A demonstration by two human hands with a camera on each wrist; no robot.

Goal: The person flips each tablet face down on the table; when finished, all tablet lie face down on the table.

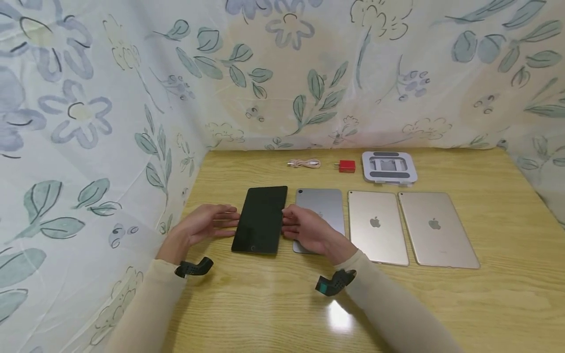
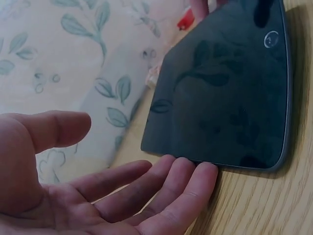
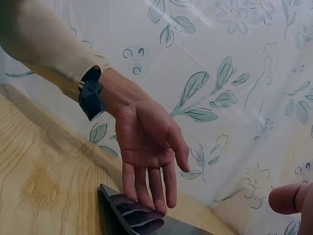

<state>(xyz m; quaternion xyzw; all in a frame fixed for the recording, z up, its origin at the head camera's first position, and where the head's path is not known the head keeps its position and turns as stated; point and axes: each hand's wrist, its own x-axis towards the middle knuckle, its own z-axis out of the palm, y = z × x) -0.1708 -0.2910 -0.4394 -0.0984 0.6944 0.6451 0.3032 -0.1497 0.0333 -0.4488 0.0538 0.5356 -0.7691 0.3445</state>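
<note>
A dark tablet (image 1: 260, 218) lies screen up on the table between the two hands, its home button near the front end. My left hand (image 1: 209, 223) is at its left edge, fingers extended; in the left wrist view the fingertips (image 2: 203, 171) meet the tablet's edge while the thumb stands away. At the right edge is my right hand (image 1: 311, 228), its fingers against the tablet and partly over a grey tablet (image 1: 324, 201). In the right wrist view only the right thumb (image 3: 288, 198) shows; its fingers are out of frame.
To the right lie two gold tablets, the nearer (image 1: 377, 240) and the farther (image 1: 437, 240), backs up. Behind them are a coiled cable (image 1: 304, 163), a red charger plug (image 1: 346, 166) and a white-grey stand (image 1: 389, 167). Floral cloth (image 1: 265, 98) borders the table (image 1: 247, 304).
</note>
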